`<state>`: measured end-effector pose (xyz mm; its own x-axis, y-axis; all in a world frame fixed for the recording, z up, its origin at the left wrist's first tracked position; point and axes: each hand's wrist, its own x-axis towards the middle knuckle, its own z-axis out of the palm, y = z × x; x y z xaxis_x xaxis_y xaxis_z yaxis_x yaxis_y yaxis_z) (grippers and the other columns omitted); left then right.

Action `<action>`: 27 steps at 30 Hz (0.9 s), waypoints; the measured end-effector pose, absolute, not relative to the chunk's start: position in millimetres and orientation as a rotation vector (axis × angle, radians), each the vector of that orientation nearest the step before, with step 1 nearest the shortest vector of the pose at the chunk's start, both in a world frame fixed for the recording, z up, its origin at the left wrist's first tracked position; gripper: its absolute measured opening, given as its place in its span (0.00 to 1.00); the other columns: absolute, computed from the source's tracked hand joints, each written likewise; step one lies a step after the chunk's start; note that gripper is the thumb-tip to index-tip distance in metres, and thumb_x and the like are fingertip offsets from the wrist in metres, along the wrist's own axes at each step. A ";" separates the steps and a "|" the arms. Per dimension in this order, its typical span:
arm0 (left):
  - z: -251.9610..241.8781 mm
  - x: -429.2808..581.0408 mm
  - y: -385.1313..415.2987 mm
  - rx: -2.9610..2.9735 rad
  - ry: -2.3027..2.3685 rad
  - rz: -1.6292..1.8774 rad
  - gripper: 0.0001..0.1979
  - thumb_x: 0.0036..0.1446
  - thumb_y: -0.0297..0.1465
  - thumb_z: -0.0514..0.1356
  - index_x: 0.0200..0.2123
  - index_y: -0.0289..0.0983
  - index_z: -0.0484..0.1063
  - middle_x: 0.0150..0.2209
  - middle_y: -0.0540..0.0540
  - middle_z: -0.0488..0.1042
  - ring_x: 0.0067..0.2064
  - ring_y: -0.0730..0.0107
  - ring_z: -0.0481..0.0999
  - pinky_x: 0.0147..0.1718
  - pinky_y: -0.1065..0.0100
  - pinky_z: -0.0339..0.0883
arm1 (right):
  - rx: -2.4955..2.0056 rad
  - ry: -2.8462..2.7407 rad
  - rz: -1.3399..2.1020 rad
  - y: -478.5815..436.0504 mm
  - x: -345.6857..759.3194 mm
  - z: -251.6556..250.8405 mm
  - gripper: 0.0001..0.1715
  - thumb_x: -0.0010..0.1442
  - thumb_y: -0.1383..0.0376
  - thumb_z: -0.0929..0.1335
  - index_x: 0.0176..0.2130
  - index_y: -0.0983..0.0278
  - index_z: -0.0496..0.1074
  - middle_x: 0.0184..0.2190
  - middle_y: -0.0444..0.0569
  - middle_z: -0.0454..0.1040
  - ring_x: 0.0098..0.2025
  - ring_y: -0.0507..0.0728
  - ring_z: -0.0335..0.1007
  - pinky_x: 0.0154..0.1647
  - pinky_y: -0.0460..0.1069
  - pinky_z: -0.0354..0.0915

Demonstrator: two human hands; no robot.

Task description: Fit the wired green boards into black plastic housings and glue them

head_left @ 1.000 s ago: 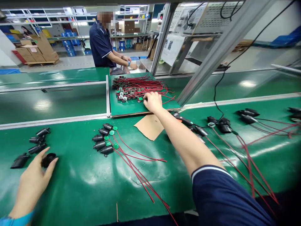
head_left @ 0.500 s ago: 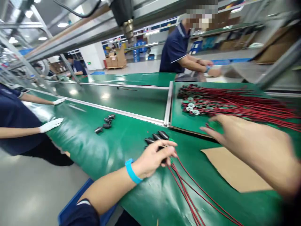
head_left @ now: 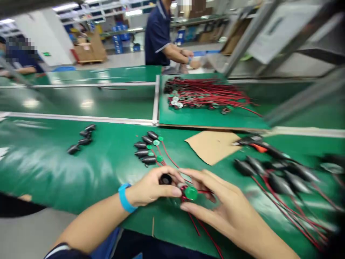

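Head view, black housing (head_left: 165, 178) endwise, green disc (head_left: 191, 193) upward

Green disc (head_left: 191, 193) between right fingers (head_left: 198, 212)

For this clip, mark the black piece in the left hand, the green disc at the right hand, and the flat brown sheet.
Black piece (head_left: 165, 179): head view, on its round end.
Green disc (head_left: 191, 193): head view, middle of its face.
Brown sheet (head_left: 211, 146): head view, middle of its upper surface.
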<state>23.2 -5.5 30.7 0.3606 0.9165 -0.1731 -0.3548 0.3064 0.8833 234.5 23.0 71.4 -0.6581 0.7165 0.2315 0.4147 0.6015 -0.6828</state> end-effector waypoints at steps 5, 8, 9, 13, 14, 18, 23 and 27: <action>27.7 11.0 -6.2 0.926 0.839 0.986 0.24 0.49 0.39 0.76 0.49 0.39 0.80 0.39 0.46 0.78 0.40 0.68 0.73 0.43 0.68 0.67 | -0.914 -2.087 1.207 27.2 231.6 79.3 0.20 0.65 0.61 0.71 0.56 0.54 0.75 0.31 0.43 0.68 0.31 0.52 0.67 0.32 0.47 0.67; 23.1 11.0 -8.9 1.051 0.981 1.074 0.19 0.50 0.41 0.75 0.42 0.38 0.81 0.36 0.47 0.77 0.36 0.69 0.73 0.37 0.69 0.67 | -0.929 -1.993 1.244 29.1 229.6 74.3 0.14 0.66 0.61 0.71 0.51 0.57 0.77 0.29 0.42 0.64 0.28 0.51 0.63 0.28 0.46 0.62; 22.6 11.3 -9.8 1.133 1.041 1.143 0.18 0.50 0.41 0.74 0.42 0.38 0.81 0.36 0.47 0.76 0.36 0.69 0.74 0.36 0.69 0.68 | -0.939 -1.980 1.237 29.5 228.8 71.8 0.13 0.66 0.60 0.71 0.50 0.58 0.78 0.29 0.42 0.64 0.28 0.50 0.61 0.27 0.46 0.60; 23.0 11.5 -14.7 1.671 1.268 1.494 0.13 0.51 0.31 0.74 0.41 0.41 0.80 0.39 0.47 0.76 0.41 0.66 0.77 0.42 0.65 0.73 | -0.972 -1.863 1.332 31.2 221.6 60.7 0.10 0.68 0.59 0.69 0.42 0.61 0.79 0.29 0.43 0.65 0.29 0.50 0.61 0.29 0.46 0.59; 22.8 11.3 -16.3 1.796 1.284 1.548 0.14 0.51 0.28 0.74 0.42 0.42 0.79 0.39 0.48 0.75 0.41 0.67 0.78 0.42 0.65 0.75 | -0.968 -1.801 1.401 31.4 218.5 57.9 0.11 0.67 0.58 0.69 0.41 0.62 0.79 0.30 0.43 0.65 0.29 0.50 0.62 0.30 0.46 0.59; 20.7 10.5 -22.0 2.037 1.202 1.631 0.19 0.53 0.20 0.70 0.46 0.43 0.75 0.41 0.50 0.71 0.39 0.70 0.81 0.40 0.66 0.80 | -0.938 -1.530 1.718 29.2 206.5 47.8 0.18 0.59 0.52 0.75 0.42 0.62 0.81 0.30 0.42 0.66 0.27 0.49 0.57 0.28 0.46 0.57; 21.5 9.5 -21.9 2.033 1.189 1.543 0.14 0.55 0.29 0.72 0.44 0.43 0.77 0.41 0.48 0.76 0.41 0.65 0.81 0.41 0.64 0.79 | -0.983 -1.523 1.621 26.4 204.8 46.3 0.13 0.57 0.55 0.76 0.35 0.62 0.83 0.24 0.39 0.60 0.24 0.48 0.53 0.25 0.46 0.54; 24.5 11.4 -15.1 1.680 1.184 1.429 0.11 0.56 0.35 0.72 0.42 0.41 0.79 0.38 0.46 0.79 0.41 0.64 0.79 0.41 0.65 0.74 | -1.043 -1.673 1.276 29.9 206.2 53.5 0.06 0.57 0.61 0.76 0.35 0.60 0.84 0.22 0.40 0.62 0.21 0.48 0.55 0.21 0.46 0.53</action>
